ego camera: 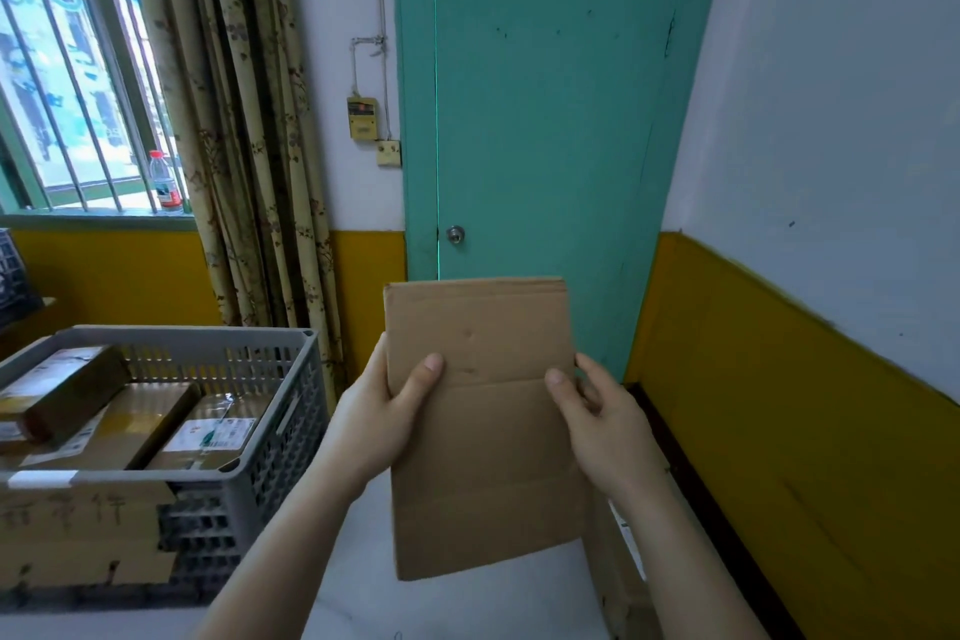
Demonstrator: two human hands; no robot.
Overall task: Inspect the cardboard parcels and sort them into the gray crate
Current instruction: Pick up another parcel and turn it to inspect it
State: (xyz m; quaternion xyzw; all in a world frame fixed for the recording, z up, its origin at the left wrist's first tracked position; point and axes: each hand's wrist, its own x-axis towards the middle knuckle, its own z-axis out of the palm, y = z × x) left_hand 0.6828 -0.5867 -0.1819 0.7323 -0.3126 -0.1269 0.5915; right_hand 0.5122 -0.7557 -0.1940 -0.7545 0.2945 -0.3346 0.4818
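Inspection step: I hold the flat cardboard parcel (483, 426) upright before the door, left hand (376, 418) and right hand (605, 424) each gripping one edge. Next, I judge: carry it left into the gray crate (275, 431).

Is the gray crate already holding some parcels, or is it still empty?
It holds parcels. Inside the gray crate lie at least three cardboard parcels, some with white labels. How full it is below them, I cannot tell.
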